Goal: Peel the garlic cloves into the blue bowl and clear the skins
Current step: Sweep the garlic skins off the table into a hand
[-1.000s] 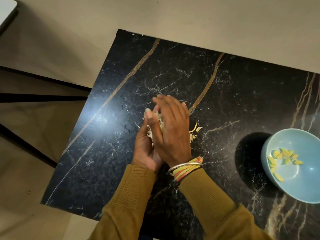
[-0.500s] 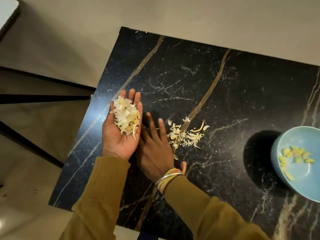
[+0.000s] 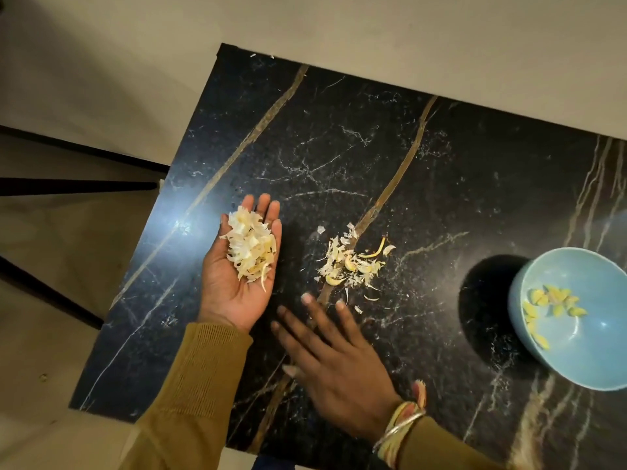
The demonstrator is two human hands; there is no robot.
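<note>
Floor [image 3: 68, 266]: a pale surface left of the table, crossed by dark bars.
Tabletop [image 3: 339, 147]: black marble with white and tan veins, its left corner pointing away from the person. Two tiny white flecks [image 3: 261, 56] lie at that far corner.
Left sleeve [image 3: 203, 374]: mustard knit with a ribbed cuff at the wrist.
Left hand [image 3: 234, 300]: held palm up over the left part of the tabletop, fingers straight and together, only lightly cupped. It grips nothing and carries a load on the flat palm.
Heap of garlic skins [image 3: 251, 245]: a pale, papery pile resting on the left hand's palm and fingers, from near the fingertips down to mid palm.
Loose garlic skins [image 3: 349, 262]: a smaller scatter of white and yellowish scraps on the marble just right of the left hand, across a tan vein. A few stray bits lie nearer the person.
Right hand [image 3: 339, 371]: palm down, low over the table on the near side of the loose skins. Its fingers [image 3: 319, 315] are straight, spread and holding nothing. The fingertips point at the scatter and sit just short of it. Whether the palm touches the marble cannot be told.
Bangles [image 3: 400, 425]: a metal ring and coloured threads on the right wrist.
Right sleeve [image 3: 441, 449]: the same mustard knit.
Blue bowl [image 3: 604, 354]: upright at the right edge, partly cut off by the frame, well apart from both hands. It casts a round shadow to its left.
Peeled garlic cloves [image 3: 553, 301]: yellow pieces inside the bowl, on its left side.
</note>
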